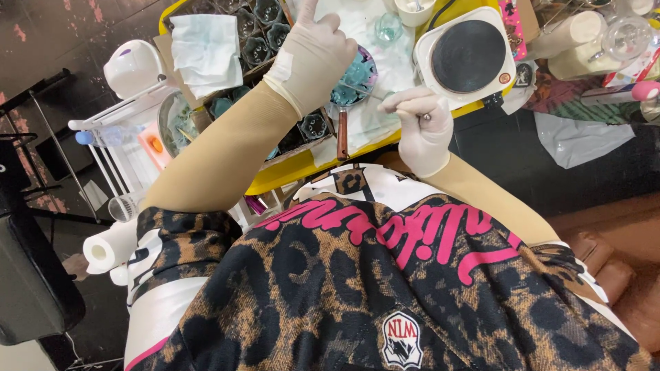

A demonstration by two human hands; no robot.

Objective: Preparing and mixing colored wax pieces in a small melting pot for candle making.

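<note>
Both my hands wear pale gloves over tan sleeves. My left hand lies over the left edge of a small pan of teal material, its back to the camera, one finger stretched away. Its palm is hidden, so I cannot tell whether it grips the pan. The pan's wooden handle points toward me. My right hand is closed around a thin metal stirring tool, whose tip reaches into the pan. The pan sits on a white cloth on a yellow table.
A white hot plate with a black disc stands right of the pan. Dark glass cups in a box and a folded tissue lie to the left. A small glass, a paper roll and a white rack are nearby.
</note>
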